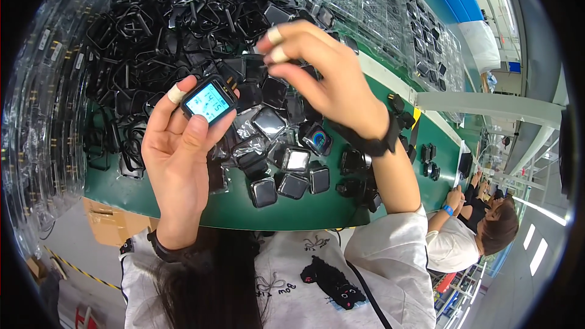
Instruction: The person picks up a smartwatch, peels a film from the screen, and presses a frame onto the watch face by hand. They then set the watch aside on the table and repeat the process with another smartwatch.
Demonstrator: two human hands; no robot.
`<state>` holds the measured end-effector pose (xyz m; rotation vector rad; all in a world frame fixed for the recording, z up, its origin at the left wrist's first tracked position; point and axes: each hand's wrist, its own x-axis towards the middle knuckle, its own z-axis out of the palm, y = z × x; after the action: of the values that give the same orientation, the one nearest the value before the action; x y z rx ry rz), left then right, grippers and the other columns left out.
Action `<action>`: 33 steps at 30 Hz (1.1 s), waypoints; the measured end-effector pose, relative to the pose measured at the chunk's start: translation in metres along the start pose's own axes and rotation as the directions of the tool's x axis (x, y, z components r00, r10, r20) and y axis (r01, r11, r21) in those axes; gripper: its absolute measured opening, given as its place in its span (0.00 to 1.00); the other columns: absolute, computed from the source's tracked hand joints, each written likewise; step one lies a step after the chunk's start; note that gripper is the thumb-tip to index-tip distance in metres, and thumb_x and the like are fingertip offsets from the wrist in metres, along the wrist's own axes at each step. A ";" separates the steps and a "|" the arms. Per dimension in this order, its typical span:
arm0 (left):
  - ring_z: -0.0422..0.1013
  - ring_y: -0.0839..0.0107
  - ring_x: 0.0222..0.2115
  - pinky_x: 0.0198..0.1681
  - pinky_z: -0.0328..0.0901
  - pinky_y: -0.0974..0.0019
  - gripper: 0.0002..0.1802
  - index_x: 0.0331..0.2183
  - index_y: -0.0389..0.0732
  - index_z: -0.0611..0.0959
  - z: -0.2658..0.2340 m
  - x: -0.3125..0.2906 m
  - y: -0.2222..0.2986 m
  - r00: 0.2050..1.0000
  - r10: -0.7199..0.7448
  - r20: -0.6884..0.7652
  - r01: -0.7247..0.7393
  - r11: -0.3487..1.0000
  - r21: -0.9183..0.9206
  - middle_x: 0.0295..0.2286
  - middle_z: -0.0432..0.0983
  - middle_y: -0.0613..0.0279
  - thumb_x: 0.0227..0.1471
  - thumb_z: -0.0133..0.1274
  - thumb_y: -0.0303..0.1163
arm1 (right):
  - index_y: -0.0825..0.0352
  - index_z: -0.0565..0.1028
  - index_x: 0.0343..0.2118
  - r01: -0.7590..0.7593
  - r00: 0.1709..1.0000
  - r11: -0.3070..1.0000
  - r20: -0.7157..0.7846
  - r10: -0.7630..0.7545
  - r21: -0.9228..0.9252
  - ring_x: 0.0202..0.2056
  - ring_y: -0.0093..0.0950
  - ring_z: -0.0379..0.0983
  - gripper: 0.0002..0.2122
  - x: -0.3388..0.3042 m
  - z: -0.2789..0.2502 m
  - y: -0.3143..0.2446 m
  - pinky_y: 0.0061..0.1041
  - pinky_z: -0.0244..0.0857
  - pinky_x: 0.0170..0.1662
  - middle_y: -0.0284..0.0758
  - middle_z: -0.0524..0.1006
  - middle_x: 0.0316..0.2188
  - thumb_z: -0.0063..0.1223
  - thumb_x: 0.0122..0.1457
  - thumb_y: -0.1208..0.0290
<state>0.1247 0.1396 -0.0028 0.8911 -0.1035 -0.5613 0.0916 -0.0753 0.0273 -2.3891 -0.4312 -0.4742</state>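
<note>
A black strapless watch case point(210, 101) with a lit pale-blue screen is in my left hand point(173, 146), pinched between thumb and fingers. Small gold-coloured metal pieces show at its upper right edge. Raised above the pile, my right hand point(329, 76) has its thumb and fingers bent together. Its fingertips are blurred, and what they hold, if anything, I cannot make out. Both hands wear finger cots on some fingers and a black wristband. Below lie several more watch cases point(292, 159), some in clear film; another watch point(317, 139) has a coloured display.
Black cables and straps point(183, 18) heap at the back of the green table point(244, 213). Stacked clear trays point(49, 116) stand at the left; another tray point(420, 42) at back right holds watch cases. Dark parts point(359, 176) lie at right. A co-worker point(469, 231) sits farther right.
</note>
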 end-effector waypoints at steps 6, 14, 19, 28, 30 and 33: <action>0.70 0.60 0.45 0.48 0.68 0.54 0.24 0.51 0.29 0.64 0.011 -0.004 -0.002 0.998 -0.016 0.058 0.019 0.999 -0.046 0.43 0.71 0.49 0.55 0.49 0.25 | 0.71 0.77 0.30 0.153 0.988 0.988 -0.019 -0.154 -0.025 0.33 0.39 0.75 0.10 -0.031 -0.017 -0.059 0.29 0.73 0.33 0.40 0.72 0.39 0.60 0.40 0.83; 0.70 0.61 0.45 0.49 0.68 0.54 0.23 0.51 0.29 0.65 0.032 -0.012 -0.015 0.982 -0.056 0.179 0.074 0.993 -0.091 0.44 0.71 0.49 0.54 0.49 0.23 | 0.77 0.75 0.30 0.195 0.960 0.980 -0.196 -0.199 -0.040 0.34 0.42 0.75 0.13 -0.063 -0.023 -0.074 0.31 0.74 0.32 0.43 0.71 0.36 0.63 0.37 0.82; 0.69 0.61 0.46 0.49 0.67 0.54 0.23 0.51 0.29 0.65 0.036 -0.016 -0.019 0.970 -0.097 0.224 0.114 0.991 -0.065 0.46 0.69 0.48 0.53 0.49 0.21 | 0.74 0.76 0.31 0.119 0.961 0.992 -0.245 -0.125 -0.040 0.33 0.42 0.76 0.14 -0.073 -0.025 -0.074 0.31 0.74 0.31 0.42 0.71 0.35 0.63 0.37 0.85; 0.67 0.63 0.48 0.52 0.65 0.63 0.28 0.51 0.28 0.64 0.046 -0.023 -0.021 0.923 -0.164 0.347 0.155 0.986 0.053 0.49 0.65 0.47 0.46 0.45 0.07 | 0.71 0.73 0.36 -0.354 0.894 0.865 -0.143 0.425 0.355 0.32 0.26 0.73 0.15 -0.070 -0.032 -0.076 0.22 0.67 0.33 0.41 0.70 0.37 0.60 0.43 0.88; 0.68 0.63 0.48 0.52 0.64 0.65 0.30 0.51 0.29 0.63 0.048 -0.025 -0.022 0.924 -0.183 0.337 0.166 0.983 0.080 0.49 0.65 0.48 0.44 0.44 0.05 | 0.71 0.73 0.36 -0.381 0.877 0.847 -0.145 0.458 0.371 0.32 0.25 0.72 0.15 -0.070 -0.029 -0.075 0.21 0.66 0.34 0.40 0.69 0.39 0.60 0.43 0.88; 0.68 0.63 0.47 0.52 0.65 0.63 0.29 0.51 0.28 0.64 0.052 -0.026 -0.019 0.927 -0.202 0.317 0.180 0.979 0.098 0.47 0.66 0.47 0.44 0.47 0.08 | 0.71 0.72 0.37 -0.431 0.841 0.807 -0.143 0.521 0.404 0.34 0.24 0.70 0.16 -0.071 -0.023 -0.074 0.19 0.63 0.36 0.39 0.67 0.41 0.60 0.44 0.87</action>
<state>0.0786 0.1064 0.0187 0.8729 -0.3402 -0.8909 -0.0068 -0.0492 0.0523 -1.9480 0.1985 -0.4080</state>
